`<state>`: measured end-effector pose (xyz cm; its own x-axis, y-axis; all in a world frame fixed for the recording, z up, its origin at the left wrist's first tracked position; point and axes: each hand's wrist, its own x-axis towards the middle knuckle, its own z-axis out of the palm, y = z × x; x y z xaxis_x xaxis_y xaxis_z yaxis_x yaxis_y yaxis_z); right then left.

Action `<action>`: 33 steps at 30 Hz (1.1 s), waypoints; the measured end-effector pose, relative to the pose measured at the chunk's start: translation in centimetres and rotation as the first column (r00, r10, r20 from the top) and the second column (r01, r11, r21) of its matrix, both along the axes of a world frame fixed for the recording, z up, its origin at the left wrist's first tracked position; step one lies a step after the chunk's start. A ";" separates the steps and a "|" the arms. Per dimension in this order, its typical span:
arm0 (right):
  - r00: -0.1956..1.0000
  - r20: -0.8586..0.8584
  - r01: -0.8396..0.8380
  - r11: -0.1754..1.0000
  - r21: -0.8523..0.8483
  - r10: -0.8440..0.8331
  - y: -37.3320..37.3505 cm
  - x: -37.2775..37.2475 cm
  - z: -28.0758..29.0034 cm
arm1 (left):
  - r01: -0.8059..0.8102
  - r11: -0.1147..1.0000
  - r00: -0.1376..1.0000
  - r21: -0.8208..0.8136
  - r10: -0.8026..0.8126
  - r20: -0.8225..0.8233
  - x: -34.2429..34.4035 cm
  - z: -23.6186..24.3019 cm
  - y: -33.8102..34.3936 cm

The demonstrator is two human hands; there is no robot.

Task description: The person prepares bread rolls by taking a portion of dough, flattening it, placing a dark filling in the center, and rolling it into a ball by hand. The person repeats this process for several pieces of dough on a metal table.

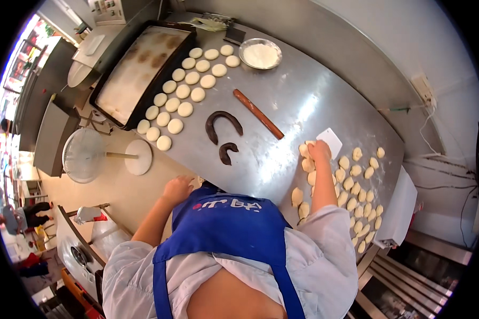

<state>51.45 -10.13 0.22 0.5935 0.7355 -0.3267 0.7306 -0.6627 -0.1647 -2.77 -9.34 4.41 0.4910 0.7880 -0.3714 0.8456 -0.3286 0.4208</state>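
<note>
My right hand (319, 151) reaches over the steel table, its fingers closed at a small pale dough piece (304, 150) at the top of a row. A white dough scraper (330, 142) lies flat just beyond that hand. More dough pieces (348, 183) spread to its right, and several larger ones (297, 197) lie nearer my body. My left hand (178, 189) hangs off the table's near edge, loosely bent, with nothing visible in it. Between the hands, farther in, are a brown rolling pin (258, 114), a long curved dark filling roll (212, 127) and a shorter one (226, 154).
Flattened round dough discs (185, 109) stand in rows at the table's left. Past them is a large black-rimmed baking tray (123, 80). A metal bowl of flour (261, 55) sits at the back. Off the left edge stands a fan (84, 155).
</note>
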 end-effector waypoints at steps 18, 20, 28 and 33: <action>0.853 0.321 -0.522 0.659 0.541 0.412 -7.4 -14.0 -0.6 | 0.197 0.876 0.886 -0.440 0.032 0.462 11.8 2.5 1.0; 0.934 0.101 -0.350 0.819 0.455 0.343 -7.0 -15.4 -0.5 | 0.169 0.825 0.845 -0.539 0.160 0.510 13.5 2.0 1.1; 0.853 -0.030 -0.345 0.604 0.719 0.522 -3.5 -25.4 7.7 | 0.349 -0.004 0.273 -0.937 0.957 0.097 14.7 0.7 3.4; 0.857 -0.015 -0.222 0.396 0.891 0.515 -2.4 -25.4 9.0 | 0.386 -0.041 0.227 -0.922 0.972 0.052 13.3 2.7 3.5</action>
<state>26.01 -12.50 9.18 0.1934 0.8455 0.4977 0.6970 0.2386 -0.6762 10.52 -5.88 7.06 0.7475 0.3598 -0.5583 -0.3108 0.9324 0.1847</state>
